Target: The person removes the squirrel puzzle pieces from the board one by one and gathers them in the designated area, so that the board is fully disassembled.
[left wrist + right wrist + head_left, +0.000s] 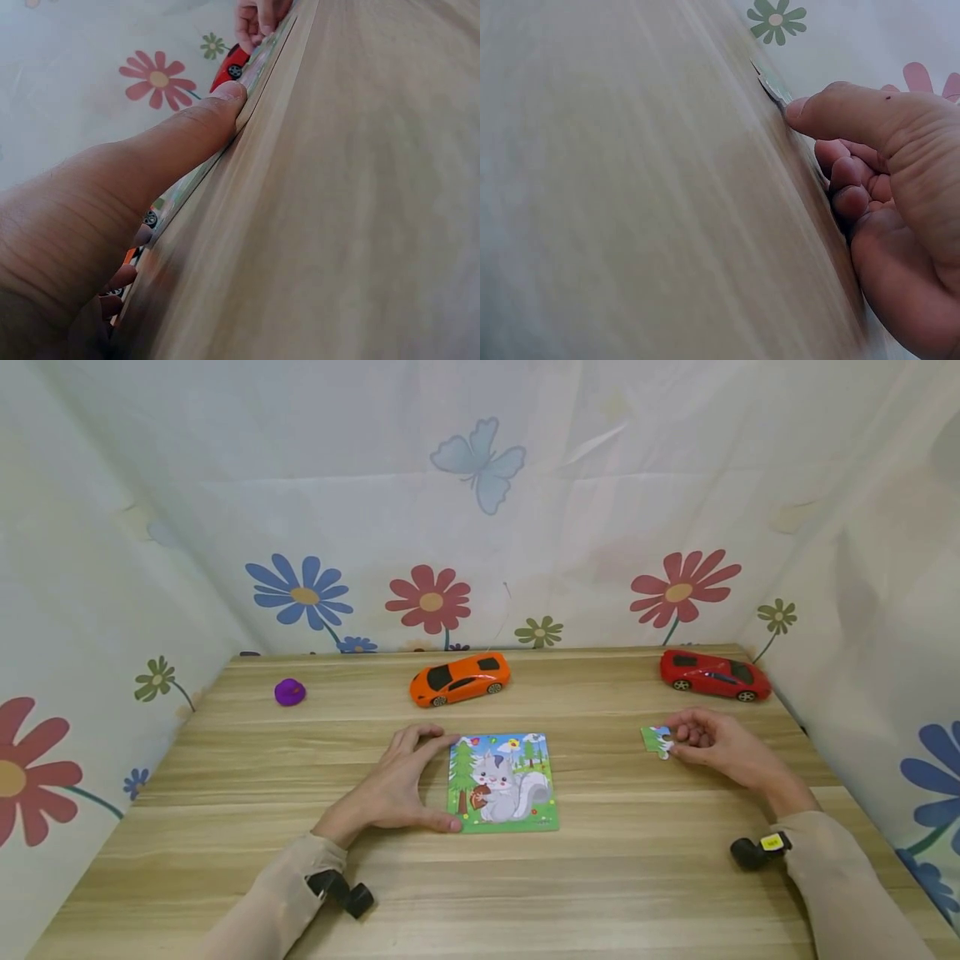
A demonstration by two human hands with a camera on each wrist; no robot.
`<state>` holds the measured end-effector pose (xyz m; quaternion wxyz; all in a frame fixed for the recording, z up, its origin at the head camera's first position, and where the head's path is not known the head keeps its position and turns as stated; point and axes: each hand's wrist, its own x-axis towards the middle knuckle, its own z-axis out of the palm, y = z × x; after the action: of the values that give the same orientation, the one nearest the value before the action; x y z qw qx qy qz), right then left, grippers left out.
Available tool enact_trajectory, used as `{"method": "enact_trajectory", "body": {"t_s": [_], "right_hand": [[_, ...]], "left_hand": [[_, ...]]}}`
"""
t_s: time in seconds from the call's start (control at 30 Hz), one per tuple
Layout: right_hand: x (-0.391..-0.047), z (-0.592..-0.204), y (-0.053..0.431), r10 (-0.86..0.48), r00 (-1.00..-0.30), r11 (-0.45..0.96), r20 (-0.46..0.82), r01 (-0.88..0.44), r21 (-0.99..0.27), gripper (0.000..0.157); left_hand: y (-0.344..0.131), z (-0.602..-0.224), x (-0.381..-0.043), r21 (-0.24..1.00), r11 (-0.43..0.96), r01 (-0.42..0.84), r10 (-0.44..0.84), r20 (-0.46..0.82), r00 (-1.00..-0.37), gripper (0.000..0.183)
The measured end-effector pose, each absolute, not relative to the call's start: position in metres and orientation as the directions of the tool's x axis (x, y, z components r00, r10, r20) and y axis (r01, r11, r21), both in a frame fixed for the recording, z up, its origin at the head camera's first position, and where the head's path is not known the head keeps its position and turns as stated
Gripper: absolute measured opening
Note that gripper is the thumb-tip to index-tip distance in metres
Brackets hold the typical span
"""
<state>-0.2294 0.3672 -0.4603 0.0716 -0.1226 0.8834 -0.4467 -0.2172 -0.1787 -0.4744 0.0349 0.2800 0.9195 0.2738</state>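
A square squirrel picture board (504,785) lies flat on the wooden table, showing a grey squirrel with an acorn. My left hand (397,781) spans its left side, thumb at the lower left corner and index finger at the upper left one. In the left wrist view the thumb (187,135) presses on the board's near edge. Off to the right, my right hand (716,747) pinches a jigsaw piece (654,741) printed in green, blue and white. In the right wrist view this piece (772,86) shows nearly edge-on, low at the table surface, with the other fingers curled.
Behind the board stands an orange toy car (461,679). A red toy car (715,676) is at the back right, beyond my right hand. Toward the back left sits a small purple toy (289,692). Flower-printed cloth (570,527) walls in the table's back and sides.
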Motion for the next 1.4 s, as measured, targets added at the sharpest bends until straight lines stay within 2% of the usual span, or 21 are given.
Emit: {"method": "enact_trajectory", "body": {"t_s": [1.4], "right_hand": [[-0.2298, -0.458, 0.3675, -0.268, -0.962, 0.576, -0.044, -0.124, -0.808, 0.047]], "left_hand": [[-0.1785, -0.4731, -0.2176, 0.519, 0.698, 0.493, 0.533, 0.083, -0.842, 0.131]]}}
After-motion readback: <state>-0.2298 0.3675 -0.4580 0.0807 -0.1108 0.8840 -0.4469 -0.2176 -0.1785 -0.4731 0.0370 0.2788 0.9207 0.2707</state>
